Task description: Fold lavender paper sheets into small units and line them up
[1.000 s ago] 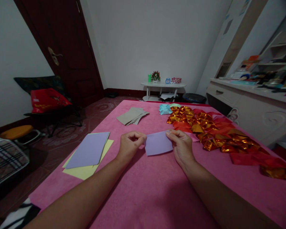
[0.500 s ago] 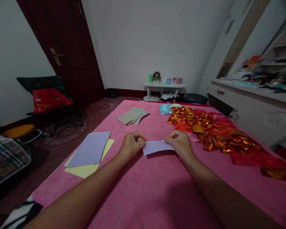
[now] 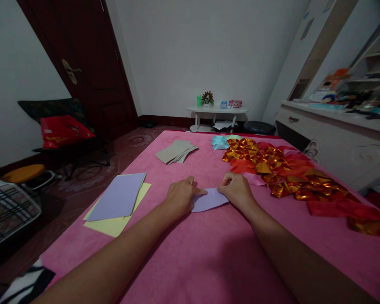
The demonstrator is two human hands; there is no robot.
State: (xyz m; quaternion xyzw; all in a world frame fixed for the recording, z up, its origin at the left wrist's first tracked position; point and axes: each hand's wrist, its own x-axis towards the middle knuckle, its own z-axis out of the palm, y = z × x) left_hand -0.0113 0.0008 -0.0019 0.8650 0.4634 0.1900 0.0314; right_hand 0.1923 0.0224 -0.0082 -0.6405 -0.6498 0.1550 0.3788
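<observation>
A small purple sheet of paper (image 3: 210,200) lies low over the pink cover, between my two hands. My left hand (image 3: 181,195) is at the paper's left end, one digit stretched across its top and the others bent and partly hidden. At the far right corner, my right hand (image 3: 236,188) pinches the paper between thumb and bent forefinger. Larger purple sheets (image 3: 118,197) rest on yellow paper (image 3: 114,228) to the left. Several grey-beige paper pieces (image 3: 176,152) are fanned out beyond my left hand.
Folded shiny gold paper pieces (image 3: 266,162) and red ones (image 3: 327,208) spread along the right side of the pink-covered surface (image 3: 190,261). Light blue folded pieces (image 3: 220,142) sit at its far edge. A white side table (image 3: 217,110) stands against the wall.
My left hand has shifted from pinching the paper's left end to laying a digit over its top. The paper now sits lower and flatter. My right hand keeps its pinch.
</observation>
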